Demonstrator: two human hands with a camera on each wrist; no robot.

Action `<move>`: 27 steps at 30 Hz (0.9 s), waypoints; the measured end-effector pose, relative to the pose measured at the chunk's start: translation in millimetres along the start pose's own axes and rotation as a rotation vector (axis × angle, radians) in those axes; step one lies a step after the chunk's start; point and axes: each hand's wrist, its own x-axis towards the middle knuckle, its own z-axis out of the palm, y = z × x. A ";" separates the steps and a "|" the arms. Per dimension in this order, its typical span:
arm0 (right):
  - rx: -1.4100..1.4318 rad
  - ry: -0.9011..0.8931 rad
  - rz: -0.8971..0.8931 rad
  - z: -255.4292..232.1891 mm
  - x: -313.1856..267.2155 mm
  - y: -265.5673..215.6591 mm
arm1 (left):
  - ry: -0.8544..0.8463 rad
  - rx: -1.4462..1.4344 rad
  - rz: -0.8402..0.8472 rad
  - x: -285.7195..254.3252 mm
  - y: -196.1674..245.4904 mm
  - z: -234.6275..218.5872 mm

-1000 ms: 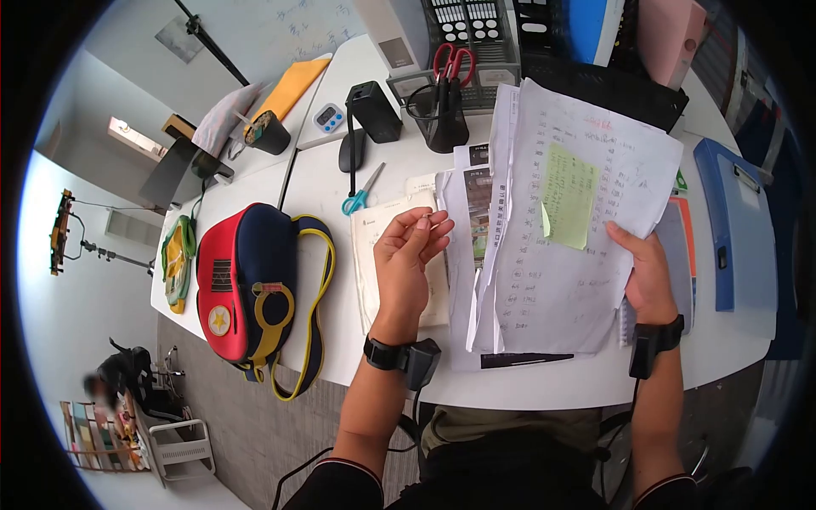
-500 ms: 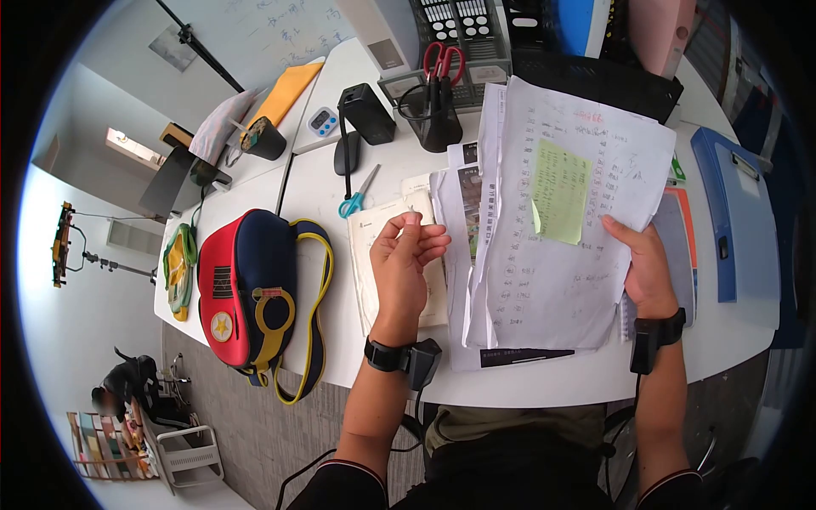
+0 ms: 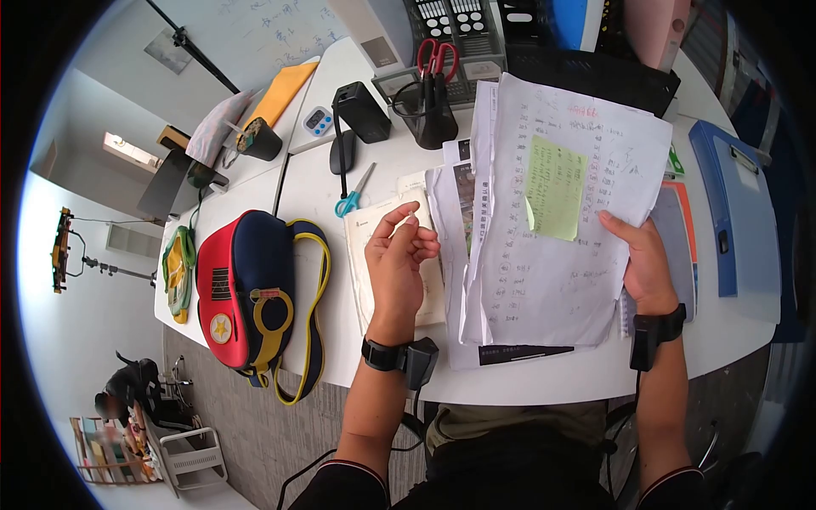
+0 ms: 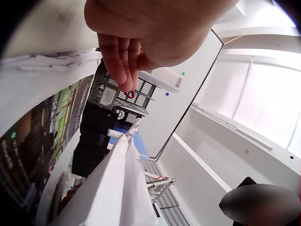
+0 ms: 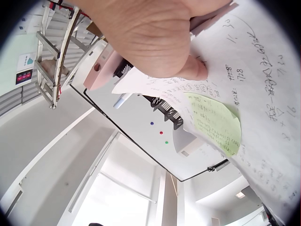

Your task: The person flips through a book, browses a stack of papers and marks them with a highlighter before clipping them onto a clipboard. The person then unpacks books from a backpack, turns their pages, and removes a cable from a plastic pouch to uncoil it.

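My right hand grips a stack of handwritten papers by its right edge, thumb on top and the other fingers hidden underneath. A green sticky note lies on the top sheet. In the right wrist view the thumb presses on the writing. My left hand hovers over a cream-coloured book, just left of the papers. Its fingers are loosely bent, the index raised off the thumb, and nothing shows between them. Under the stack, printed sheets with pictures stick out at the left.
Light blue scissors lie behind the book. Left of it sits a red and navy backpack. A pen holder with red-handled scissors stands at the back, and a blue clipboard folder lies at the right.
My left index finger has lifted away from the thumb, and that hand has shifted slightly left in the view. The right hand keeps its hold on the papers.
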 end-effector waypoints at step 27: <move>-0.040 -0.030 -0.017 -3.8 1.8 2.2 | 0.009 0.043 0.020 -3.7 1.0 11.9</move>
